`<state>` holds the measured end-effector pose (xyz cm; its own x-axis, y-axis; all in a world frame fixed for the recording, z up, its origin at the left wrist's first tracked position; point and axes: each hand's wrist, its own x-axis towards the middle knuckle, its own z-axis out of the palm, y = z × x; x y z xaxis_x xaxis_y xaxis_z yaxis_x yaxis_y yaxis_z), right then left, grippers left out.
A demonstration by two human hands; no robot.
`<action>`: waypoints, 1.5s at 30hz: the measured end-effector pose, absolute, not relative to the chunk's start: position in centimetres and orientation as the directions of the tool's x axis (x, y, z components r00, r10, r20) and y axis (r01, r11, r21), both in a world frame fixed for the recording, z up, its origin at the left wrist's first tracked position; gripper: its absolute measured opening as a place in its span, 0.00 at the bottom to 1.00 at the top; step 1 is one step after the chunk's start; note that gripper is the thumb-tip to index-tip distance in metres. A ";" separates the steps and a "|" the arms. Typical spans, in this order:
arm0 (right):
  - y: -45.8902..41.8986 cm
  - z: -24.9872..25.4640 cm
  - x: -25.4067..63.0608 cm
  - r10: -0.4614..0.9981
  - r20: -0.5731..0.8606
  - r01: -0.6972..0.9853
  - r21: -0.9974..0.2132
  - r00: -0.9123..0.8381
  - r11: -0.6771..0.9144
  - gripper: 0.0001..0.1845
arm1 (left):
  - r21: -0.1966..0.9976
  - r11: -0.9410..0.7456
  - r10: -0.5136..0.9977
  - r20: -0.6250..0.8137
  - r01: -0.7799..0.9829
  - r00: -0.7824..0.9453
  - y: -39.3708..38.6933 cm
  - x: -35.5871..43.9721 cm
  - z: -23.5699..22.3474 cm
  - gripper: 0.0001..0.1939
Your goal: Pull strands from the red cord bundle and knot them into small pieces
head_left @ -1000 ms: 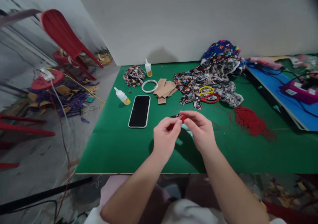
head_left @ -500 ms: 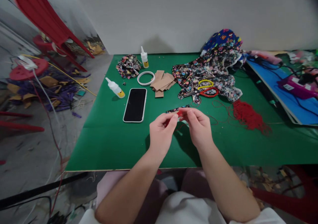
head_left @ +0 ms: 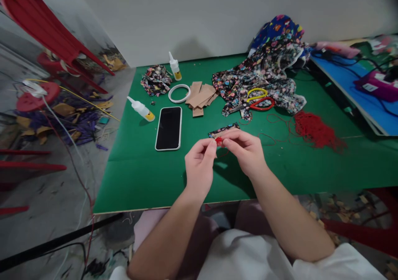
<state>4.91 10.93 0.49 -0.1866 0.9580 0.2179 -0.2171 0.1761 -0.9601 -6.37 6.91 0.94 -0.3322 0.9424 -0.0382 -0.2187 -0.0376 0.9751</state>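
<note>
Between the fingertips of both hands is a small bunch of red thread, partly covered by fingers. My left hand pinches it from the left, thumb against forefinger. From the right, my right hand is closed on the same thread. Just beyond the fingers lies a floral-covered strip with a brown part showing, its near side hidden by the right hand. A loose pile of red thread rests to the right, with thin strands trailing toward my hands.
On the green tabletop lie a phone, brown cardboard strips, a white ring and scissors on floral fabric. Two glue bottles stand or lean at the left. A blue board is at right.
The view has shifted and tilted slightly. Both hands stay close together, and the red bunch now shows more plainly between the fingertips.
</note>
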 end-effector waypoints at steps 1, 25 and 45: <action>10.9 0.4 4.9 0.956 0.221 -0.218 -0.960 -0.192 0.178 0.02 | 0.978 -0.040 0.943 -0.031 -0.206 -0.331 6.9 -6.3 0.9 0.12; 14.0 5.0 3.5 0.827 0.191 -0.017 -0.977 -0.529 0.215 0.09 | 0.985 -0.171 0.872 0.150 -0.002 -0.467 7.6 -8.9 2.1 0.12; 15.6 6.7 2.7 0.727 0.306 0.060 -0.901 -0.614 0.429 0.04 | 0.958 -0.251 0.802 0.286 0.139 -0.525 7.7 -9.7 2.5 0.07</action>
